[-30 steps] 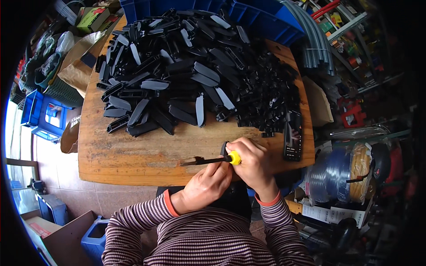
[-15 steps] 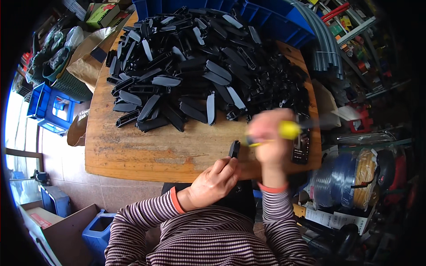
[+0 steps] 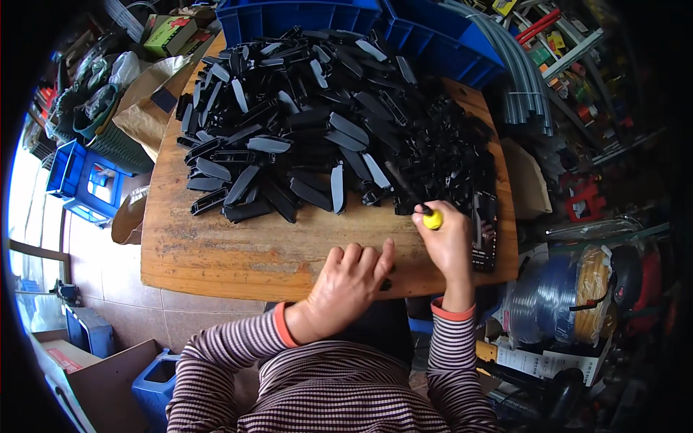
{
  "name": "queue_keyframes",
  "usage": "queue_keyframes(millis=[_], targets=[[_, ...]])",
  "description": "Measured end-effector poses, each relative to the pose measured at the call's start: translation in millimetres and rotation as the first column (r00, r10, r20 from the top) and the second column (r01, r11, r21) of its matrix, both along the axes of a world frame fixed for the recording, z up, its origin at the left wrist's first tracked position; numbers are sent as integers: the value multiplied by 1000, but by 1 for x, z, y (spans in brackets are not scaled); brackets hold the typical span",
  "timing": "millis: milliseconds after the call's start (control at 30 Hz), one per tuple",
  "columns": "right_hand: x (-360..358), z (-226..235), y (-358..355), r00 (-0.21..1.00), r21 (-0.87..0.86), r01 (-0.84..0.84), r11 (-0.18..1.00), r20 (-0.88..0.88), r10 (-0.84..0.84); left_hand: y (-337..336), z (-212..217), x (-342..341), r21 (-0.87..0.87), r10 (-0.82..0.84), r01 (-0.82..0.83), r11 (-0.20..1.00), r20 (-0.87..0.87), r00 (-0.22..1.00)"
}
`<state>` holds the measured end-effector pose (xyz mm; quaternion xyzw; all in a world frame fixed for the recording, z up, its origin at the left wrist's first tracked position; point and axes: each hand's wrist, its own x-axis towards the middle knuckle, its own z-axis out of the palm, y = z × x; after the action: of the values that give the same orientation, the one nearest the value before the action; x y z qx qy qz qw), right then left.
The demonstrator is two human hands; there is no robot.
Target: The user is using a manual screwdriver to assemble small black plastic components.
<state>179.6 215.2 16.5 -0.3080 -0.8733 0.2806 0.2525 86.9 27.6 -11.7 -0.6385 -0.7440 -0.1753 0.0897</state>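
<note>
My left hand (image 3: 345,281) is closed near the table's front edge, knuckles up. A small dark bit of a black plastic part (image 3: 386,285) shows below its fingers; the rest is hidden. To its right, my right hand (image 3: 446,238) grips a screwdriver (image 3: 432,219) with a yellow and black handle. The dark shaft slants up and left over the edge of the pile, its tip hard to make out against the black parts. Ahead lies a big heap of long black and grey plastic parts (image 3: 269,145), with smaller black pieces (image 3: 451,159) heaped at its right.
The wooden table (image 3: 216,252) carries the heap. A phone-like black device (image 3: 484,249) lies at its right edge. Blue bins (image 3: 440,43) stand behind. Grey pipes (image 3: 516,79) and coiled tubing (image 3: 541,289) are on the right; a blue crate (image 3: 90,180) stands left.
My right hand has swung the screwdriver's shaft from pointing right to pointing up-left, and slowed. My left hand has turned knuckles up, and the black part that stood above its fingers is now mostly hidden.
</note>
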Motion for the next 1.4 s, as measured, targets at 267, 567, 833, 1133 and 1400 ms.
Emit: queue_keyframes(millis=[267,567,833,1133,1400], targets=[[-20,-4,-12,994,198,-11,980,110,-12,4,29,-91,-2,-234,234,972,5,972],[-11,-9,-12,976,81,-87,993,205,69,26,38,-116,-111,-427,413,904,-290,856],[-16,-8,-13,986,69,-81,994,151,70,2,37,-62,-43,-108,318,947,890,443],[-6,0,-24,999,-23,-42,999,-24,41,-7,18,-63,132,-169,106,986,710,684],[-5,12,-45,954,-34,-299,954,-12,299,-29,-5,-35,208,-462,415,886,300,835]])
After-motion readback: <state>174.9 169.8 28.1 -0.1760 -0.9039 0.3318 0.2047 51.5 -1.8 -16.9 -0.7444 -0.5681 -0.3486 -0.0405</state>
